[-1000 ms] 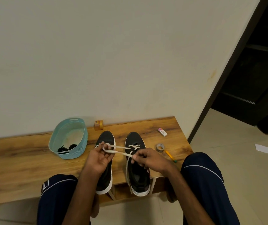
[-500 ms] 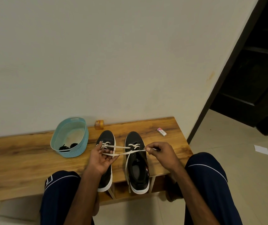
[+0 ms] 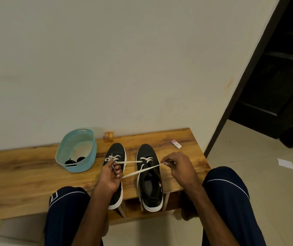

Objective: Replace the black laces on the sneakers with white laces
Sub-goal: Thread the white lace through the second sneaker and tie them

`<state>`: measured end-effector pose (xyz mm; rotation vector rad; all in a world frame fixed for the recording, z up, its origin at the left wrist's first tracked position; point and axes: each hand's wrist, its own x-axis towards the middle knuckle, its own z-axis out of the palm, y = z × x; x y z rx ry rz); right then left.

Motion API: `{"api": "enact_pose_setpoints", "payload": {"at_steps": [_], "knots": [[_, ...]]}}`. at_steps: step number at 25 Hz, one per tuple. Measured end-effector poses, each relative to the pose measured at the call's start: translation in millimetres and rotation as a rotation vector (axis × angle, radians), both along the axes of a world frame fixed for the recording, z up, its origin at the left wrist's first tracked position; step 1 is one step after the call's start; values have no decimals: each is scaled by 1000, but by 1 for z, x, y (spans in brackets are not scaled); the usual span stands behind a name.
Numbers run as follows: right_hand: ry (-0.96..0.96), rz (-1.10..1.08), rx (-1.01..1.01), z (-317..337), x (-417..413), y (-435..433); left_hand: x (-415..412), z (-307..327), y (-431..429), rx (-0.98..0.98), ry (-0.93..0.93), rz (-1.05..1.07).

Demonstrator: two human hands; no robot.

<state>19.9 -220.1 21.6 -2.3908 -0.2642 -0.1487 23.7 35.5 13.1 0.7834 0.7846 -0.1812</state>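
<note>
A teal plastic basket (image 3: 89, 161) stood at the back of a wooden bench (image 3: 26, 176), with the removed black laces (image 3: 74, 160) bunched in its near end. Just right of it, two black sneakers sat side by side, toes to the wall and heels over the near edge. Both the left sneaker (image 3: 117, 150) and the right sneaker (image 3: 151, 185) carried white lacing at their front eyelets.

A second earlier the hands had worked close together over the shoes. The right hand (image 3: 179, 166) had since drawn off to the right, stretching a white lace (image 3: 142, 170) taut across the right sneaker, and it now hid the tape roll and pencil seen then.

The right hand's thumb and forefinger pinched the lace's end, the other fingers curled. The left hand (image 3: 109, 176) lay over the left sneaker, fingers bent around the lace's other part. A second white strand (image 3: 129, 162) ran from near its thumb toward the right sneaker's eyelets. Which shoe the taut lace belonged to could not be told.

A small orange box (image 3: 108, 136) and an eraser (image 3: 176, 144) lay near the wall.
</note>
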Motion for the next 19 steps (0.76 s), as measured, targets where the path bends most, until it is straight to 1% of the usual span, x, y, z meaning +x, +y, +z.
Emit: {"api": "enact_pose_setpoints", "payload": {"at_steps": [1, 2, 3, 4, 5, 6, 7, 8, 9, 10, 11, 12, 13, 14, 16, 17, 19], "knots": [[-53, -19, -28, 2, -1, 1, 0, -1, -1, 48, 12, -13], [-115, -35, -27, 4, -2, 0, -2, -2, -3, 178, 24, -51], [-174, -45, -24, 5, -3, 0, -5, -3, -5, 406, 37, -126], [-228, -49, -29, 7, -4, 0, -8, -6, -7, 739, 40, -224], [-273, -47, -43, 7, -6, 2, -11, -10, -11, 1114, 30, -320], [-311, -36, -58, 8, -8, 4, -15, -11, -17, 1437, -29, -378], [-342, -17, -82, 8, -10, 7, -17, -10, -24, 1635, -134, -370], [-362, 9, -120, 7, -11, 11, -17, -5, -30, 1689, -251, -337], [-370, 39, -167, 6, -13, 15, -18, 0, -35, 1619, -380, -334], [-372, 68, -218, 4, -15, 20, -17, 3, -40, 1448, -497, -371], [-378, 93, -271, 2, -18, 26, -18, 6, -44, 1214, -572, -467], [-388, 113, -326, -1, -20, 31, -20, 9, -49, 993, -600, -601], [-398, 125, -376, -3, -21, 34, -21, 9, -53, 856, -592, -716], [-402, 128, -411, -4, -23, 36, -23, 9, -56, 813, -570, -805], [-382, 124, -410, -4, -23, 36, -24, 2, -58, 880, -552, -884], [-350, 136, -364, -5, -22, 35, -23, -1, -58, 902, -559, -891], [-224, 178, -220, -4, -18, 27, -21, -4, -58, 879, -587, -874]]}}
